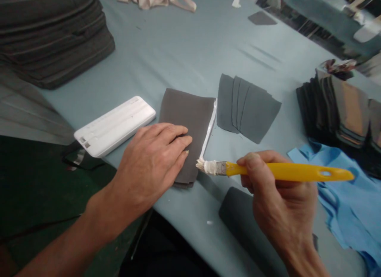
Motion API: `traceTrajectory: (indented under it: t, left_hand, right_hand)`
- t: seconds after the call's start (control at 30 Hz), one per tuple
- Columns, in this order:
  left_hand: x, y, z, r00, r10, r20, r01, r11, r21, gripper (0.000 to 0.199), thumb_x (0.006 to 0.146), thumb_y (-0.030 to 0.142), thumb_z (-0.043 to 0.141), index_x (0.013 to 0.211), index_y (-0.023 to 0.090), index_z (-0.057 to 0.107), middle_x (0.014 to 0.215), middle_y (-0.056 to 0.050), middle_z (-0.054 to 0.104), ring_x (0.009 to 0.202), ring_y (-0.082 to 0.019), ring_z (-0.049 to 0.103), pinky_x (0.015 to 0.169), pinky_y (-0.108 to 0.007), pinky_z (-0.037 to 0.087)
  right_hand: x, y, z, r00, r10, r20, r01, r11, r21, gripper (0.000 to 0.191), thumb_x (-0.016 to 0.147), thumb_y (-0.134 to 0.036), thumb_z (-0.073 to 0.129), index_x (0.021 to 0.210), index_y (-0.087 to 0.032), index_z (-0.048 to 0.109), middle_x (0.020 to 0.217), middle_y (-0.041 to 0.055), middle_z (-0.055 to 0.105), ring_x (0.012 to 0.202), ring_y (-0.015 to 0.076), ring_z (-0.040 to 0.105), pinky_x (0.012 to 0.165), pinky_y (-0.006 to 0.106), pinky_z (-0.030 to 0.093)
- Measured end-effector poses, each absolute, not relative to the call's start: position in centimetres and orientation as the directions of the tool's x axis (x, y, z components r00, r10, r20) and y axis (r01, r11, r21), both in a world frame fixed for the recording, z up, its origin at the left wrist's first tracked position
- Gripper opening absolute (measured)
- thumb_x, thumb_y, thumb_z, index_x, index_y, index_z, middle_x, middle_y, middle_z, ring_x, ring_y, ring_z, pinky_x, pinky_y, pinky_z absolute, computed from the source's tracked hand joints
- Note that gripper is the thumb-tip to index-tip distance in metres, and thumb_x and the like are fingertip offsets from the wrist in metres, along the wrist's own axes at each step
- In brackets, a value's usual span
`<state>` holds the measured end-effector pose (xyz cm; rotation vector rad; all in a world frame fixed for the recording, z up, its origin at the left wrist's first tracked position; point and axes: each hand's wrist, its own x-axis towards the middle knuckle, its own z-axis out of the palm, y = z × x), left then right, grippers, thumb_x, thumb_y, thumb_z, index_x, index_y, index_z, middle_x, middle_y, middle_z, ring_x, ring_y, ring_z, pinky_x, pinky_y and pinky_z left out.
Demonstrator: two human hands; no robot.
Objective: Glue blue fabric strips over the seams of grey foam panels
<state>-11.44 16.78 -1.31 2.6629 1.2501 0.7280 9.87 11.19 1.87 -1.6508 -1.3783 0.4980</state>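
Note:
My left hand (151, 162) lies flat on a folded dark grey fabric piece (184, 122), pressing it to the table with fingers slightly apart. A white glue strip (209, 130) runs along that piece's right edge. My right hand (276, 193) grips a yellow-handled brush (288, 171), whose white, glue-caked bristles (207, 166) sit just beside the fabric's lower right corner. To the right of the glued edge, several grey fabric pieces (247, 108) lie overlapped in a fan, apart from both hands.
A white plastic bar (114, 126) lies left of my left hand on the pale blue table (166, 43). Stacked dark fabric (50, 39) rises at upper left, more stacks (333, 106) at right, with blue cloth (348, 201) below them and a dark roll (241, 223) near my right hand.

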Motion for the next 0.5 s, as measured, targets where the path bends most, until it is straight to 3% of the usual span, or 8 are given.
traceTrajectory:
  t: [0.37, 0.5]
  left_hand:
    - [-11.5, 16.8, -1.4, 0.555, 0.744, 0.372, 0.693, -0.661, 0.288, 0.030, 0.106, 0.021, 0.050, 0.124, 0.015, 0.073, 0.133, -0.011, 0.073, 0.121, -0.035, 0.068, 0.100, -0.057, 0.055]
    - [-11.3, 16.7, -1.2, 0.554, 0.753, 0.354, 0.705, -0.651, 0.282, 0.031, 0.106, 0.020, 0.047, 0.123, 0.015, 0.072, 0.133, -0.012, 0.074, 0.122, -0.034, 0.068, 0.103, -0.058, 0.055]
  right_hand:
    - [8.8, 7.1, 2.2, 0.236, 0.955, 0.178, 0.605, -0.001, -0.796, 0.034, 0.102, -0.045, 0.068, 0.077, -0.022, 0.072, 0.058, -0.0035, 0.060, 0.045, 0.0082, 0.053, 0.041, 0.014, 0.042]
    - [10.2, 6.6, 2.5, 0.322, 0.939, 0.119, 0.536, -0.077, -0.841, 0.040, 0.098, -0.054, 0.071, 0.077, -0.021, 0.073, 0.059, -0.0007, 0.062, 0.047, 0.0108, 0.056, 0.042, 0.017, 0.045]
